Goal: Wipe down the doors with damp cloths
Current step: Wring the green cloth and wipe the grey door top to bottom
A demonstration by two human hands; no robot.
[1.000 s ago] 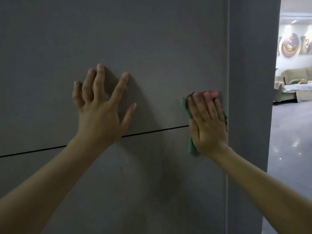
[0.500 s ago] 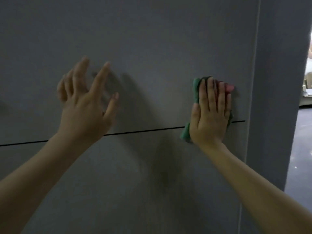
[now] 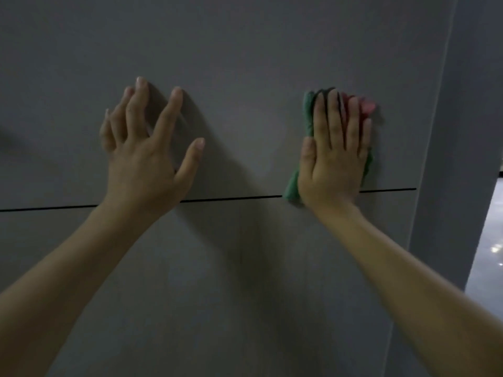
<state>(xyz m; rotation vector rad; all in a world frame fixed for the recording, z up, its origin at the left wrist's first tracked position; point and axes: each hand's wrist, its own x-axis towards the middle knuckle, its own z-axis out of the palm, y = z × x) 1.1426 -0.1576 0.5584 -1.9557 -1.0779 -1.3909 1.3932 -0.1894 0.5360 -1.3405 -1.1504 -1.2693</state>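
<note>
A dark grey door (image 3: pixel 245 63) fills the view, crossed by a thin black horizontal groove (image 3: pixel 231 199). My right hand (image 3: pixel 336 159) lies flat on a green and pink cloth (image 3: pixel 309 115), pressing it against the door just above the groove, near the door's right edge. The cloth shows only around my fingers and below my palm. My left hand (image 3: pixel 144 156) is to the left at the same height, fingers spread, fingertips on the door panel, holding nothing.
The door's right edge (image 3: pixel 435 131) meets a grey frame (image 3: pixel 468 104). Past the frame at the lower right, a shiny grey floor (image 3: pixel 487 254) shows through an opening.
My right hand has slid the cloth left, away from the door's right edge and slightly up. My left hand lifted briefly and rests on the panel again. The view has swung left.
</note>
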